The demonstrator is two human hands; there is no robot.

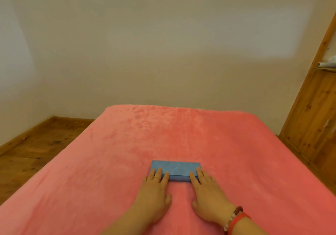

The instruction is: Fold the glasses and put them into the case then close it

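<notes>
- The bed point(127, 153), under its pink plush blanket, fills the lower view; your work sits on its near middle, with bare blanket on all sides.
- The wooden door point(312, 111) at the right and the wooden floor point(36, 149) at the left are well apart from your hands; neither stands in the way.
- Your left hand point(154, 189) lies flat, palm down, fingers point(157, 174) stretched out and holding nothing; their tips rest on the left end of the case.
- Your right hand point(207, 191) mirrors it: flat, fingers point(199, 173) extended, gripping nothing, tips on the right end.
- The blue case point(176, 171) lies straight ahead of both sets of fingers, its long axis running left to right across you, the flap looking folded down. Both hands are equally near, one at each end.
- The glasses are not visible; you cannot tell from here whether they are inside, though the flat, shut look of the case suggests they may be.
- Judged so, what remains is pressing the flap along its near edge; nothing blocks that.
</notes>
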